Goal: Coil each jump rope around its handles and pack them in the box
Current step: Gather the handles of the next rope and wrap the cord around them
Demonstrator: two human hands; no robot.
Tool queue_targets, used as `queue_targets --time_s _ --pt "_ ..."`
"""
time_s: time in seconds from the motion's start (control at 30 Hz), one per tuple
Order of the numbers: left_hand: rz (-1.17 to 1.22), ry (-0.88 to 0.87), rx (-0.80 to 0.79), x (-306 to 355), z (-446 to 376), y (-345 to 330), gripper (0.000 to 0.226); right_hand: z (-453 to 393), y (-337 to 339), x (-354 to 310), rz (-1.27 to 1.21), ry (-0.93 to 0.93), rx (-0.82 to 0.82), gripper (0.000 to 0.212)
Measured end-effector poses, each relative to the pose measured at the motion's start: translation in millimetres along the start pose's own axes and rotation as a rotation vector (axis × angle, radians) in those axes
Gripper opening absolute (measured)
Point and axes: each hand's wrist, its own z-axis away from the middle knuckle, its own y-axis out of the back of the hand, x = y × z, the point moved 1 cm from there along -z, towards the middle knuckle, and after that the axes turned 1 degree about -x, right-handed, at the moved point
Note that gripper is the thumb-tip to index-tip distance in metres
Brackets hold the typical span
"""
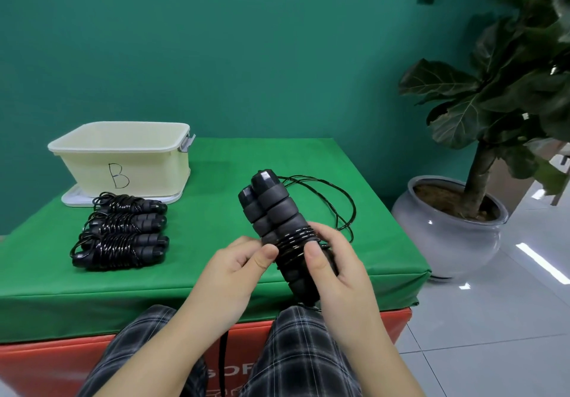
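Note:
Two black foam jump rope handles (271, 208) are held together, pointing up and away from me over the green table (216, 180). My right hand (333, 267) grips their lower part, thumb on a few turns of black cord wound round the middle. My left hand (243, 261) pinches the handles at the cord from the left. The loose black cord (336, 199) loops on the table behind them. Three coiled jump ropes (123, 233) lie in a row at the left. Behind them stands the cream box (123, 159) marked "B", open, on its white lid.
A large potted plant in a grey pot (447, 230) stands on the tiled floor right of the table. A green wall is behind. The table's front edge is just above my knees, with an orange panel (46, 365) below it.

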Motion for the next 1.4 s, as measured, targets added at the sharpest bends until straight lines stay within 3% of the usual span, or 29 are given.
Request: queue_targets --time_s 0.1,0.2,0.37,0.5,0.6,0.77,0.97,1.13,1.4 --pt "-0.020 -0.014 0.007 -3 1 0 0.056 -3 5 -3 -0.064 0.006 0.069 0.024" --pt "-0.027 -0.027 0.017 -2 2 -3 0.064 -6 9 -1 -0.042 0.065 0.141 0.021" --pt "-0.017 -0.011 0.060 8 2 -1 0.043 -8 10 2 0.101 0.206 0.215 0.027" --pt "0.020 0.016 0.094 16 2 2 0.027 -8 9 1 0.099 0.177 0.143 0.022" --pt "0.036 -0.001 0.106 19 3 2 0.030 -6 8 -1 0.116 0.133 0.049 0.035" --pt "0.099 -0.023 0.091 22 6 -3 0.016 -6 9 4 0.309 0.060 -0.050 0.069" --pt "0.041 -0.020 -0.040 17 7 -8 0.025 -7 9 9 0.431 0.075 0.074 0.067" --pt "0.136 0.090 -0.238 9 8 -8 0.026 -5 13 11 0.355 0.003 0.108 0.067" --pt "-0.061 0.025 -0.121 3 1 -4 0.029 -3 15 1 0.123 -0.063 0.025 0.046"
